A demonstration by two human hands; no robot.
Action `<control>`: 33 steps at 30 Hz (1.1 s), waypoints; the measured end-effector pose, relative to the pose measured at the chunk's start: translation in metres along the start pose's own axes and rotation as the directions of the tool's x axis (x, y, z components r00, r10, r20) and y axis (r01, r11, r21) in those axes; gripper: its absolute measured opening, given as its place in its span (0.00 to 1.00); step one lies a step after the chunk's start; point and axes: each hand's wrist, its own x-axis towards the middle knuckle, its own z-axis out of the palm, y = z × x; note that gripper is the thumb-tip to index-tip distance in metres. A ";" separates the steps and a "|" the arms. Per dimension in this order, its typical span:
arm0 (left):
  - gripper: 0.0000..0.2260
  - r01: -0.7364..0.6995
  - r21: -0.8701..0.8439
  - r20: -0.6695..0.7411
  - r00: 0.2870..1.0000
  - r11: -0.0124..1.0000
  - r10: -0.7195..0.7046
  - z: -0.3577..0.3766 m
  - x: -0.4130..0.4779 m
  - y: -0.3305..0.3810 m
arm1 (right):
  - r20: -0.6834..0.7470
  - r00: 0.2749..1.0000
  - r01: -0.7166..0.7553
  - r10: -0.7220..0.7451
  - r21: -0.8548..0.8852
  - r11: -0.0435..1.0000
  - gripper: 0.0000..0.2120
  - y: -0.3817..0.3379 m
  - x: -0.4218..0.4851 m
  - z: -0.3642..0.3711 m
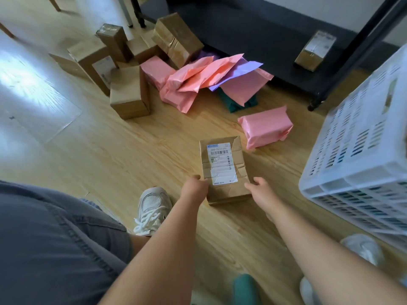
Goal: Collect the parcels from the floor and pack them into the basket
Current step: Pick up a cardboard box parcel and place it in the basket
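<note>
A brown cardboard parcel (223, 170) with a white shipping label lies on the wooden floor in front of me. My left hand (195, 187) grips its left edge and my right hand (258, 190) grips its right edge. A white slotted plastic basket (356, 150) stands tilted at the right. A pink wrapped parcel (266, 127) lies just beyond the brown one. Farther back sits a heap of pink and purple mailers (209, 78) and several brown boxes (130, 93).
A dark shelf base (264, 36) on castors stands at the back, with one brown box (313, 50) on it. My white shoe (152, 208) is left of the parcel. A green object (244, 287) shows at the bottom edge.
</note>
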 end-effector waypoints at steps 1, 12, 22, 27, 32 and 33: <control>0.19 0.002 0.001 0.019 1.000 1.000 -0.002 0.004 -0.001 0.003 | 0.037 0.999 -0.008 0.009 -0.035 0.999 0.28 0.001 0.000 0.001; 0.14 -0.055 0.019 -0.105 0.993 0.998 0.057 0.019 0.001 0.047 | 0.023 0.999 0.038 -0.035 -0.155 0.987 0.27 -0.036 0.004 -0.025; 0.15 -0.459 -0.031 -0.197 0.874 0.888 0.445 -0.003 -0.037 0.147 | -0.134 0.955 0.250 -0.265 -0.118 0.961 0.31 -0.113 -0.043 -0.108; 0.16 -0.600 -0.049 -0.259 0.780 0.798 0.570 -0.012 -0.075 0.207 | -0.172 0.904 0.362 -0.391 -0.178 0.915 0.25 -0.150 -0.088 -0.159; 0.16 -0.751 -0.050 -0.328 0.635 0.659 0.699 -0.011 -0.130 0.270 | -0.214 0.833 0.478 -0.511 -0.188 0.858 0.21 -0.175 -0.133 -0.227; 0.16 -0.776 -0.042 -0.305 0.609 0.629 0.732 -0.007 -0.140 0.281 | -0.240 0.820 0.480 -0.519 -0.205 0.853 0.22 -0.175 -0.140 -0.242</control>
